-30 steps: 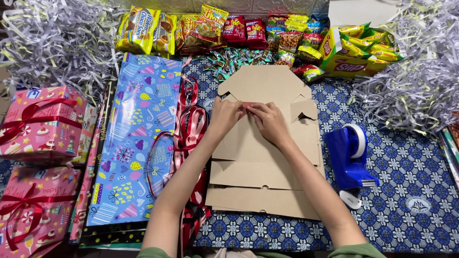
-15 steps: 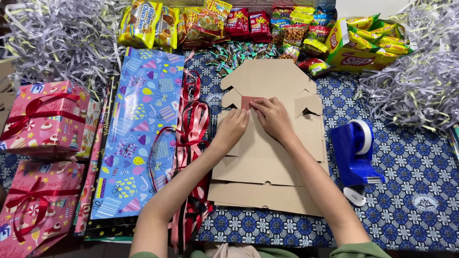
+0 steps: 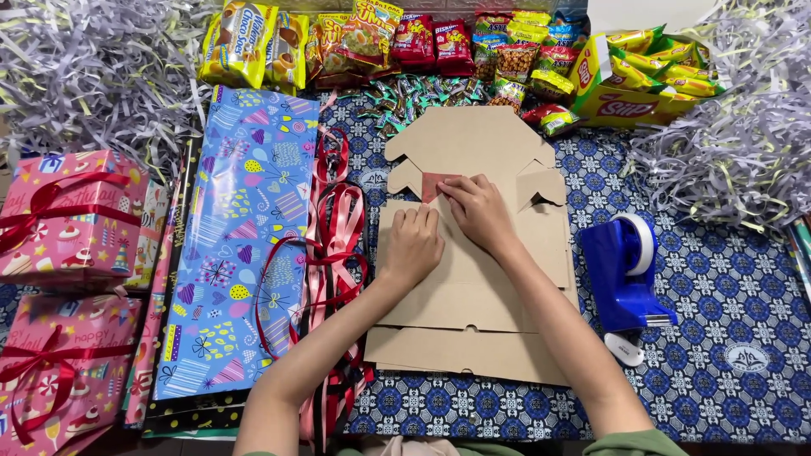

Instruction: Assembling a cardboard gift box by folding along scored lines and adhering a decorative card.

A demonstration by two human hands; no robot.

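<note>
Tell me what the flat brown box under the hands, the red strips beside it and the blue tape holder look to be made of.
The flat box looks like plain cardboard: matte brown, with cut tabs and fold lines. The ribbons look like satin or plastic ribbon, since they shine and curl in loops. The tape dispenser looks like hard moulded plastic, glossy blue. Both the left hand and the right hand press on the box.

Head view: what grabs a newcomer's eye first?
Both hands, left hand and right hand, press on a flat brown cardboard box blank at centre. Pink gift boxes sit far left, a blue tape dispenser right, bright snack packets along the top.
</note>
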